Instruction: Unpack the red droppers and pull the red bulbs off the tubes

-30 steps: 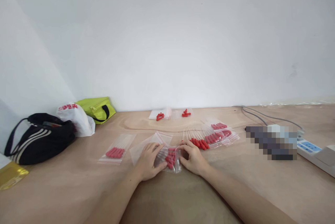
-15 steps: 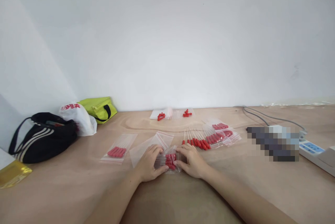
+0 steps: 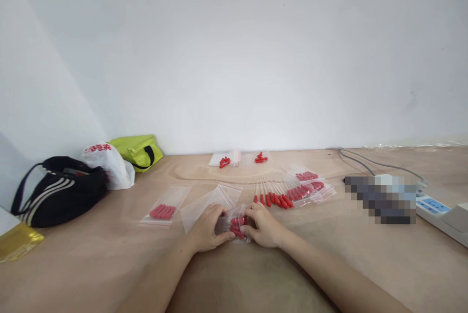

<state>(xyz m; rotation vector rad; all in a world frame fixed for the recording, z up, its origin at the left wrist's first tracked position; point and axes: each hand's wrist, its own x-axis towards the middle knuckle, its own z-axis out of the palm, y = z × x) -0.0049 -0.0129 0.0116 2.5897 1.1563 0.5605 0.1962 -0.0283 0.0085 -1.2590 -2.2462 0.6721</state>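
Note:
Between my hands lies a clear zip bag [image 3: 238, 225] with several red-tipped droppers inside, their thin stems pointing left. My left hand [image 3: 208, 229] grips the bag's left end between thumb and fingers. At the right end, my right hand [image 3: 265, 225] pinches the plastic by the red bulbs. Flat empty zip bags [image 3: 228, 195] lie just behind my left hand. Several loose red-tipped droppers [image 3: 274, 198] fan out behind my right hand. Filled zip bags [image 3: 307, 188] are piled to their right, and another filled bag [image 3: 163, 210] lies to the left.
At the back are loose red bulbs [image 3: 261, 158] and a stack of bags [image 3: 215, 159]. A black bag [image 3: 66, 193], a white plastic bag [image 3: 109, 166] and a lime-green pouch [image 3: 139, 152] stand left. A power strip [image 3: 435, 205] and a blurred-out object [image 3: 383, 201] lie right.
My right hand has shifted very slightly left over the bag's right end, and the plastic is creased a little differently. Little else has moved.

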